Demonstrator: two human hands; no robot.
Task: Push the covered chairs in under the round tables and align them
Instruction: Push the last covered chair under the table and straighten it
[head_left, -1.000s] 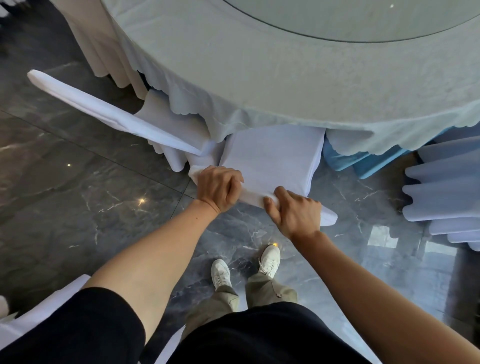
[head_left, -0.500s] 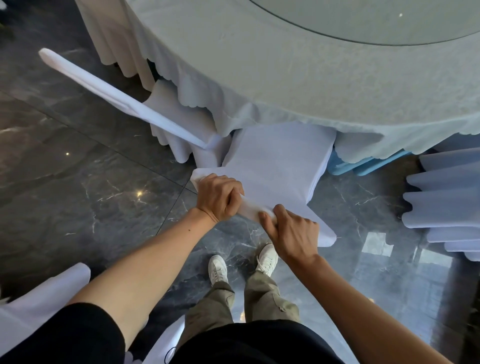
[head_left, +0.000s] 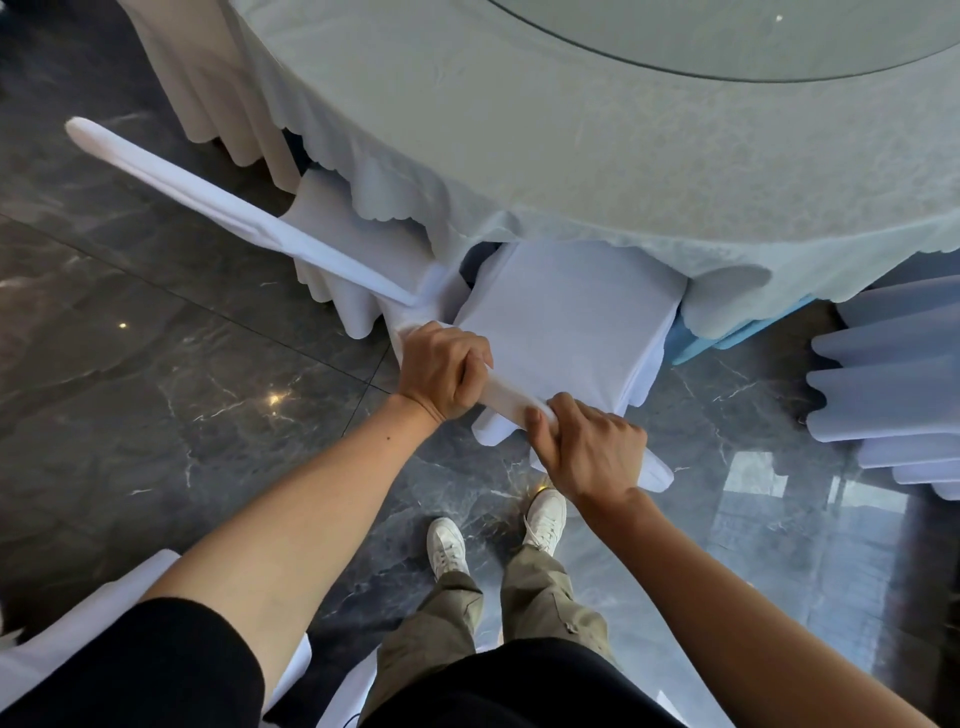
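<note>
Together, left hand (head_left: 442, 375) and right hand (head_left: 589, 451) grip the covered chair (head_left: 566, 322).

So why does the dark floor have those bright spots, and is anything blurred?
Head view: the polished dark floor shows small glints, likely lamps, and a pale patch, likely a window; light is soft, shadows faint. Same head view: the wide lens stretches the forearms toward the corners; the left hand and right hand gripping the chair back look sharp, without motion blur.
</note>
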